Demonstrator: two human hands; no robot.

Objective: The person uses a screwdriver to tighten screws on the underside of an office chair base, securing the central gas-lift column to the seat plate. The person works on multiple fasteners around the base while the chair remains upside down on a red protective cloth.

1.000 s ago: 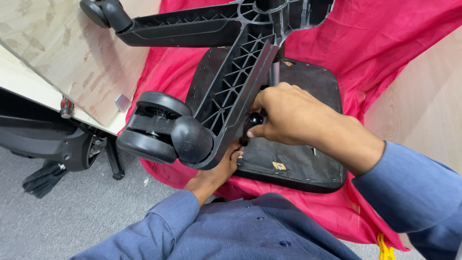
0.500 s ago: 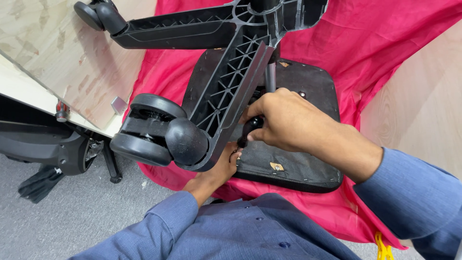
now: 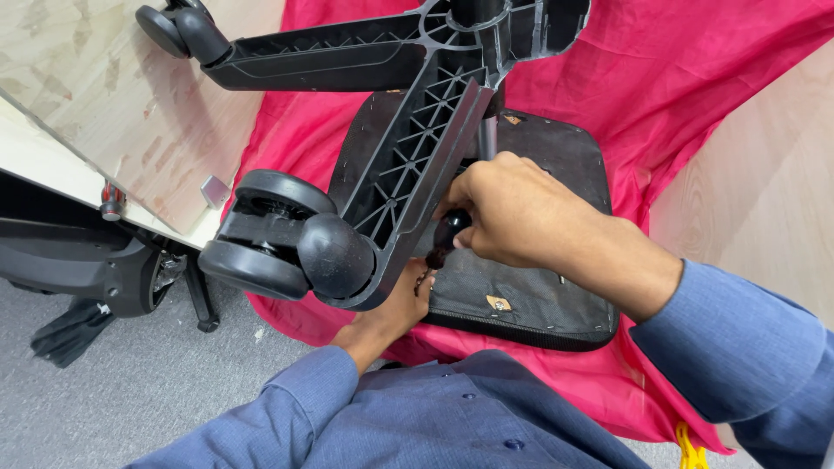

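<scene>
Both hands worked under the upturned office chair. The right hand was curled shut around a dark rounded knob that poked out just below its fingers, close beside the bare metal column of the chair. The left hand lay lower and nearer the body, mostly hidden behind the leg of the chair base; only the wrist and the heel of the palm showed, so whether it was gripping or merely bracing could not be told. It seemed to touch the underside of the seat near the knob.

The knob sat between the two hands, the right one on it and the left just beneath. The seat underside, a black fabric-covered panel, lay flat on a red cloth spread over a pale wood-grain table. The column rose from the seat straight toward the camera, and the star-shaped base spread across it at the top, its ribbed plastic legs running outward.

One leg ran down and left, ending in a twin-wheel caster right above the left forearm. Another leg stretched off to the upper left, with a second caster at its tip. The base was black, glossy on the wheels, with a lattice of ribs on the leg's hollow side.
</scene>
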